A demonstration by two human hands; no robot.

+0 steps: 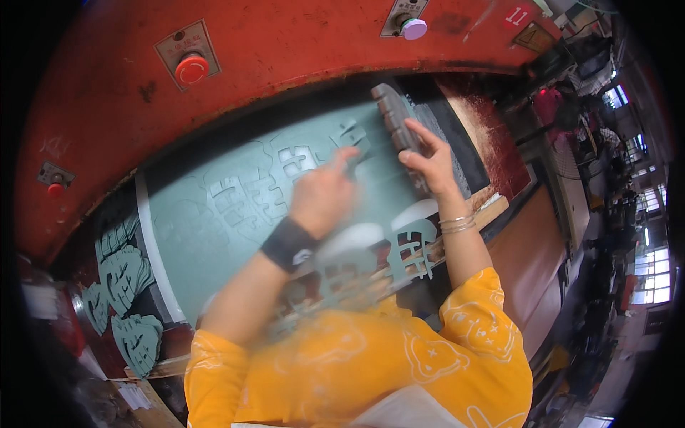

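At 1 o'clock my R fingers (422, 133) clamp dark die (392, 114); L fingers (347, 153) blurred, can't tell. Prob. part-done: pcs (126, 277) stacked at 8, shapes (228, 201) left in sheet (175, 267).

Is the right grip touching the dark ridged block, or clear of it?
Touching. The head view shows it: the thumb of the right grip lies against the dark ridged block, with fingers at its right edge.

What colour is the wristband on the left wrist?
The wristband is black; best seen in the head view.
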